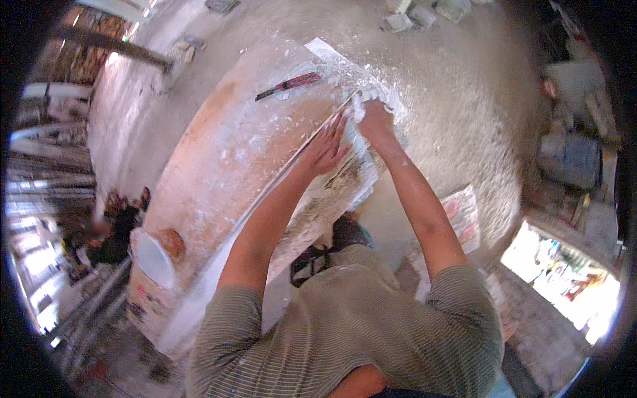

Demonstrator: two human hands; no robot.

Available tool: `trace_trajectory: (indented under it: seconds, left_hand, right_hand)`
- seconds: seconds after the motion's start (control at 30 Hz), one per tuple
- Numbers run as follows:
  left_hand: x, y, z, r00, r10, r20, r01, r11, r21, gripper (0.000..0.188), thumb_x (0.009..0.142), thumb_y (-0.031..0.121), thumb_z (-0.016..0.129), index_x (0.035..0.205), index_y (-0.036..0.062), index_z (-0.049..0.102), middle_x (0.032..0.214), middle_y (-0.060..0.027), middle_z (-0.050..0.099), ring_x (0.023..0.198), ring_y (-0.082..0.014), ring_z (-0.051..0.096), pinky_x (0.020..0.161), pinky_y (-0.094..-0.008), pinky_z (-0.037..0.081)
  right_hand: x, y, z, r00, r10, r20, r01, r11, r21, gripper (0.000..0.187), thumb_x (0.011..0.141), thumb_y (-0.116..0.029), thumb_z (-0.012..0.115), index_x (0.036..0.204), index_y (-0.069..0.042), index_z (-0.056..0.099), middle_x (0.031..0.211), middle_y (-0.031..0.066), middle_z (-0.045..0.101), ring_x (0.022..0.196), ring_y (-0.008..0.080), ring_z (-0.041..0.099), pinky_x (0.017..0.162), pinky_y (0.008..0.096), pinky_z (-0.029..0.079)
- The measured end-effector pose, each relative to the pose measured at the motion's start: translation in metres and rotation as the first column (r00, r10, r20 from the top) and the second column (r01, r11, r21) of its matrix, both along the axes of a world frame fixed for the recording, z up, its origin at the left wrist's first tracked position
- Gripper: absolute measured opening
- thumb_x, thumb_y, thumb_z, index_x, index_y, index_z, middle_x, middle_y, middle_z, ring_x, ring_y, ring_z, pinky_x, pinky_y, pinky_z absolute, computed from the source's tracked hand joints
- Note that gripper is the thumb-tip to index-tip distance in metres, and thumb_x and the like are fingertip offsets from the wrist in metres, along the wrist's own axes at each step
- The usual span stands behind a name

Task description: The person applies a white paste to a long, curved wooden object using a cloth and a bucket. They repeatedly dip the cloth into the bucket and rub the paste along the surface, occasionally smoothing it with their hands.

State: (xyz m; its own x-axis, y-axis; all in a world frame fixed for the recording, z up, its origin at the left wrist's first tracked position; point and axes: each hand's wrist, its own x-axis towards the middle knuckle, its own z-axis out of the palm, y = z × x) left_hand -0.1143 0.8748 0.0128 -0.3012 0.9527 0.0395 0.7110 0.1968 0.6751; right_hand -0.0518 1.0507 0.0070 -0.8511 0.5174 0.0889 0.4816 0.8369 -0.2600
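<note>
My left hand (326, 147) lies flat with its fingers stretched forward, pressing on a long pale strip (279, 178) along the near edge of a brown, white-smeared worktable (212, 159). Just beyond it, my right hand (377, 122) is closed at the strip's far end. A small white piece (359, 107) shows at its fingers; its kind I cannot make out. White crumbs and powder lie around the right hand. A red and black utility knife (288, 86) rests on the tabletop, ahead and to the left of both hands.
A white tub (152, 259) stands at the table's near left end beside a round brown object (172, 244). Farther left, a person in dark clothing (116, 229) is low down. Pale blocks (421, 14) lie on the floor ahead; a blue-grey container (568, 159) stands at right.
</note>
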Motion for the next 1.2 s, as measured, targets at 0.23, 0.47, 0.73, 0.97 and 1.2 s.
trace_trajectory:
  seconds: [0.23, 0.47, 0.73, 0.97, 1.2]
  left_hand:
    - [0.017, 0.114, -0.001, 0.981, 0.144, -0.126, -0.139, 0.989, 0.052, 0.079, 0.085, 0.039, 0.053, 0.141, -0.0033, 0.015, 0.145, -0.0242, 0.020, 0.131, -0.0390, 0.027, 0.109, -0.0445, 0.022]
    - [0.024, 0.158, -0.006, 0.973, 0.199, 0.118, -0.185, 0.975, -0.121, 0.053, 0.082, 0.023, 0.058, 0.127, -0.0005, 0.043, 0.112, -0.0244, 0.056, 0.108, -0.0349, 0.053, 0.097, -0.0435, 0.038]
    - [0.018, 0.062, -0.002, 0.731, 0.554, 0.398, -0.626, 0.776, 0.070, 0.054, 0.081, 0.030, 0.063, 0.124, 0.0009, 0.047, 0.125, -0.0212, 0.050, 0.118, -0.0327, 0.046, 0.102, -0.0394, 0.034]
    - [0.049, -0.087, 0.011, 0.886, 0.419, 0.200, -0.415, 0.908, -0.063, 0.043, 0.083, 0.016, 0.057, 0.123, 0.0029, 0.049, 0.124, -0.0204, 0.048, 0.115, -0.0366, 0.046, 0.098, -0.0413, 0.038]
    - [0.065, -0.184, 0.029, 0.967, 0.251, 0.038, -0.246, 0.964, -0.106, 0.051, 0.089, 0.022, 0.049, 0.136, 0.0073, 0.035, 0.143, -0.0150, 0.030, 0.120, -0.0342, 0.043, 0.101, -0.0411, 0.036]
  right_hand:
    - [0.018, 0.131, -0.054, 0.991, 0.058, 0.123, 0.016, 0.847, -0.531, 0.036, 0.084, -0.026, 0.055, 0.111, -0.002, 0.057, 0.109, 0.0205, 0.060, 0.103, 0.0347, 0.056, 0.090, 0.0420, 0.043]
    - [0.043, 0.169, -0.023, 0.998, 0.053, 0.034, -0.012, 0.695, -0.719, 0.034, 0.090, -0.022, 0.050, 0.117, 0.000, 0.051, 0.103, 0.0083, 0.061, 0.096, 0.0206, 0.057, 0.085, 0.0322, 0.044]
    - [0.042, 0.068, 0.027, 0.826, 0.163, -0.539, -0.378, 0.871, -0.315, 0.040, 0.085, -0.019, 0.056, 0.122, -0.006, 0.049, 0.115, 0.0127, 0.055, 0.110, 0.0271, 0.051, 0.093, 0.0390, 0.041]
    - [0.053, -0.037, -0.007, 0.795, 0.484, 0.365, -0.503, 0.863, -0.048, 0.040, 0.074, -0.031, 0.064, 0.102, -0.003, 0.059, 0.101, 0.0224, 0.058, 0.101, 0.0383, 0.053, 0.088, 0.0476, 0.042]
    - [0.037, -0.038, 0.012, 0.932, 0.176, 0.316, -0.186, 0.983, 0.001, 0.036, 0.076, -0.028, 0.061, 0.101, -0.004, 0.059, 0.106, 0.0196, 0.056, 0.104, 0.0350, 0.053, 0.080, 0.0477, 0.046]
